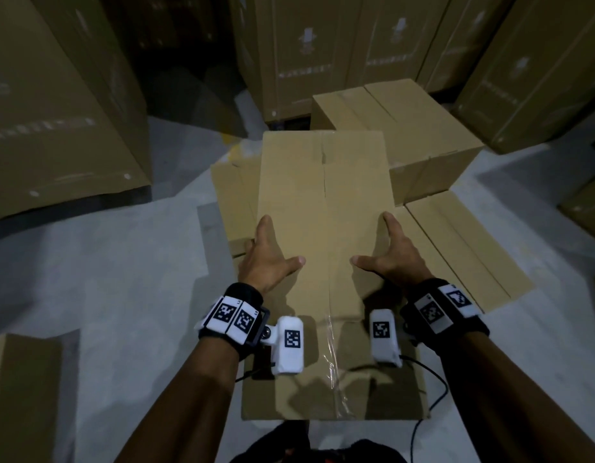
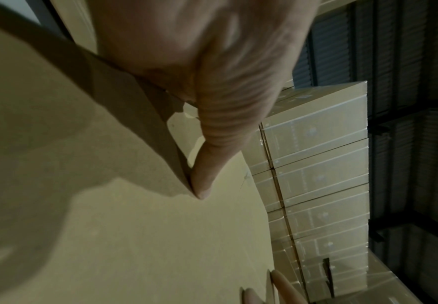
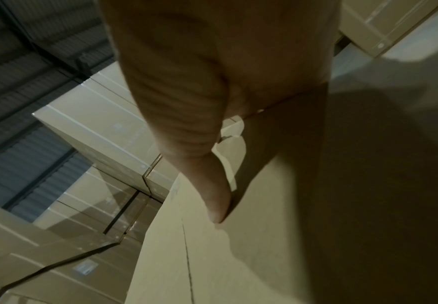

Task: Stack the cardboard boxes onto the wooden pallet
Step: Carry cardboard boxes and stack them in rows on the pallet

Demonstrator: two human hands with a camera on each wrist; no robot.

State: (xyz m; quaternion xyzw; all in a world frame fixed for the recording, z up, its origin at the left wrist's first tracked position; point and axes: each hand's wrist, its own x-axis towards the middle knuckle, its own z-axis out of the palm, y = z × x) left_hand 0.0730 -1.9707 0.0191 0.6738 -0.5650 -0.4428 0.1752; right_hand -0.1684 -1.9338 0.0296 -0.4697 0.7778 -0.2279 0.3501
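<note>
From the head camera I am seeing the long cardboard box (image 1: pixel 326 228) being held above the grey floor (image 1: pixel 129 279), the left hand (image 1: pixel 267 259) and right hand (image 1: pixel 394 259) clasping its side edges, thumbs spread flat across its top, fingers wrapping out of sight. Beyond the box, other boxes (image 1: pixel 399 128) are lying. In the left wrist view the thumb (image 2: pixel 207 164) is pressing the box top. In the right wrist view the thumb (image 3: pixel 212 191) is doing likewise.

Carried box (image 1: pixel 324 208): matt brown cardboard, glossy clear tape on seam. Floor (image 1: pixel 122 262): smooth pale concrete. Wristbands (image 1: pixel 235 315): black cloth.
</note>
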